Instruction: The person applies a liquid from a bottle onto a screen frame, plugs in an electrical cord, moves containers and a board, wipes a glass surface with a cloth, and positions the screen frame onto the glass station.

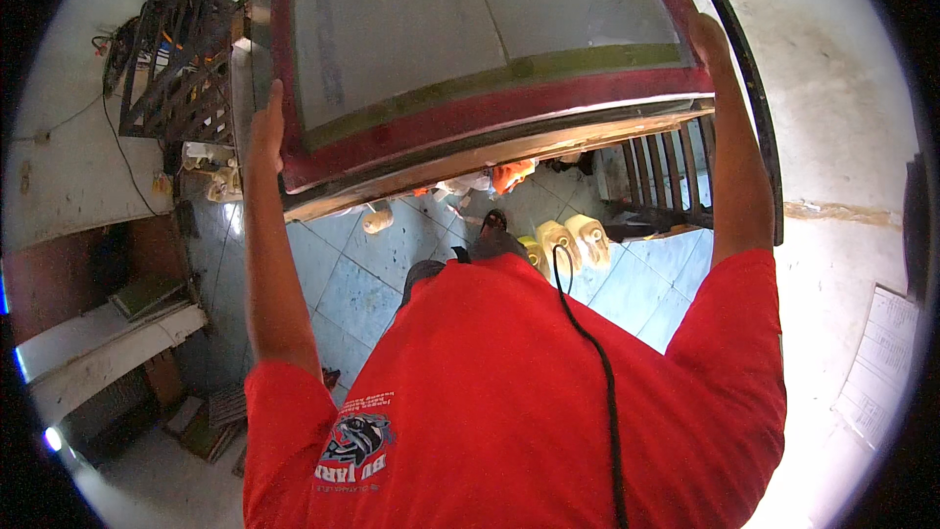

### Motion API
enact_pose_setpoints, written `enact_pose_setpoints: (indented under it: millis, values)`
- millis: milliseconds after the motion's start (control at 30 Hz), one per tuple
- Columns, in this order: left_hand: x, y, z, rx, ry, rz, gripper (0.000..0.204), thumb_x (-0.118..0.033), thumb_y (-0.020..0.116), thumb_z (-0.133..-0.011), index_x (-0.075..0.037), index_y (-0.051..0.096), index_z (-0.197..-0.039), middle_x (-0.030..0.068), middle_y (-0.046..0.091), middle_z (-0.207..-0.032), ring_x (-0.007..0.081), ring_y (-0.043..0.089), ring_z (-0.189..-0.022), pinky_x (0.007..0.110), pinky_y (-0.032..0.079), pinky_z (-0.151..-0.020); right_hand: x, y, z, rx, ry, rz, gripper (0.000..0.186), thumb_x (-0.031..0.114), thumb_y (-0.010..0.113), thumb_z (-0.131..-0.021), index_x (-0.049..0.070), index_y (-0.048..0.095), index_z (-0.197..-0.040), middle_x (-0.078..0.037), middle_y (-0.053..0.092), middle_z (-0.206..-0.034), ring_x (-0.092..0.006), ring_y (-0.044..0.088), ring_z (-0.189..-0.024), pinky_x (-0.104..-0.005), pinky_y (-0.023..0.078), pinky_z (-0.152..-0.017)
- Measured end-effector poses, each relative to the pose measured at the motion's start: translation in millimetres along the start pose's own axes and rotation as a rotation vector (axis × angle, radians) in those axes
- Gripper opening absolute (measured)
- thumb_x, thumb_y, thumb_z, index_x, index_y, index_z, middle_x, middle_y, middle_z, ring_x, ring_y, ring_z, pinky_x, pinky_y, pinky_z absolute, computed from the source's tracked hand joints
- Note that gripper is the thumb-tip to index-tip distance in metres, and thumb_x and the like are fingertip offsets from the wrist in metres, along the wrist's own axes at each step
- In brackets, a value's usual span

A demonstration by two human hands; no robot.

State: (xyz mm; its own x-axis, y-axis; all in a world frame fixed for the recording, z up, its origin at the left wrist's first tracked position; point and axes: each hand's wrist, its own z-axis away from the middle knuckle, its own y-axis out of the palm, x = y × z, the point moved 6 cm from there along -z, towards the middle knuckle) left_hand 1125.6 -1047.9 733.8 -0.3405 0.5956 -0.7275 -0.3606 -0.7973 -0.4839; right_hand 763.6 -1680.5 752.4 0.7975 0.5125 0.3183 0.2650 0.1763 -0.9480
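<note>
A large screen-printing frame (421,110), dark red around a grey mesh (401,20) with an olive-green band along its near side, is tilted in front of me. My left hand (266,127) grips its left edge, with fingers closed along the side. On the opposite edge, higher up, my right hand (712,39) is wrapped round the frame. Both arms are stretched forward. Just beneath the frame runs the edge of a wooden table (509,152); whether the frame touches it I cannot tell.
Several yellowish plastic jugs (586,235) stand on the blue tiled floor (352,289) below the table. A dark slatted wooden rack (181,59) is at the far left, with cables nearby. A low shelf (117,343) stands at left. A white wall (832,108) bounds the right side.
</note>
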Motion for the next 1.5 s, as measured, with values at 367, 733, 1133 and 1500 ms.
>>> enact_pose_setpoints:
  millis: [367,733,1133,1500]
  values:
    - [3,-55,29,0.028,0.121,0.391,0.077,-0.061,0.039,-0.083,-0.006,0.03,-0.135,0.013,0.037,-0.134,0.0279,0.036,-0.122,0.041,0.027,-0.1,57,-44,66,0.084,0.173,-0.767,0.073,0.064,0.037,-0.083,0.004,0.048,-0.123,-0.016,0.048,-0.123,-0.0251,0.046,-0.11,-0.038,0.032,-0.095]
    - [163,-322,244,-0.335,0.307,0.519,0.074,-0.058,0.034,-0.085,-0.008,0.024,-0.138,0.0103,0.025,-0.141,0.0299,0.025,-0.128,0.044,0.018,-0.105,255,-103,268,-0.69,-0.893,-0.142,0.032,0.018,0.043,-0.087,-0.002,0.05,-0.112,-0.02,0.059,-0.092,-0.0333,0.058,-0.087,-0.0416,0.045,-0.079]
    - [580,-510,636,-1.052,0.061,0.447,0.078,-0.063,0.034,-0.083,-0.006,0.028,-0.135,0.0168,0.025,-0.14,0.0306,0.028,-0.126,0.045,0.025,-0.103,435,72,600,0.438,-0.753,-1.148,0.043,0.039,0.045,-0.089,-0.002,0.057,-0.092,-0.016,0.059,-0.08,-0.0234,0.054,-0.076,-0.0358,0.042,-0.071]
    - [632,-498,762,-1.229,-0.434,0.048,0.078,-0.062,0.039,-0.082,-0.001,0.035,-0.13,0.0196,0.034,-0.131,0.0327,0.036,-0.115,0.044,0.031,-0.097,408,319,763,1.108,-0.957,-0.744,0.056,0.049,0.039,-0.088,-0.004,0.056,-0.098,-0.023,0.058,-0.095,-0.0329,0.057,-0.089,-0.0402,0.042,-0.08]
